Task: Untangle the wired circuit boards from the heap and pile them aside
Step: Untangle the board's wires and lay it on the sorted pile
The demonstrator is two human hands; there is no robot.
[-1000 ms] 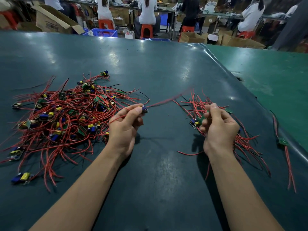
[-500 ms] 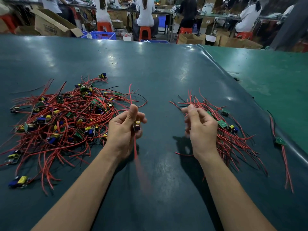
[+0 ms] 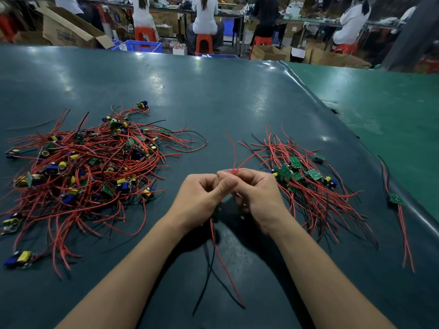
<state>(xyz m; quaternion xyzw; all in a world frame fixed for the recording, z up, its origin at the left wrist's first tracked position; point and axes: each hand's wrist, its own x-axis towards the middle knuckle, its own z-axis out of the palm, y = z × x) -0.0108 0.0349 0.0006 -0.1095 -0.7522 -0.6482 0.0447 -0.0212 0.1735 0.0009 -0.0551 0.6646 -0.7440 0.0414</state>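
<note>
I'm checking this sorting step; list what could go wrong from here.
1. Both hands, left hand and right hand, pinch one board's wires; the dangling ends could snag the sorted pile when it is laid down.
2. A stray board lies near the table edge and might slide off.

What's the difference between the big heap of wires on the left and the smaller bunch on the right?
The left heap is larger and spreads wide; the right pile is smaller and narrower. In the heap the wires cross every way; in the pile they mostly run one way. The heap shows many yellow and blue parts; the pile shows mainly green board faces. Both hold small boards with red and black wires on the same table.
</note>
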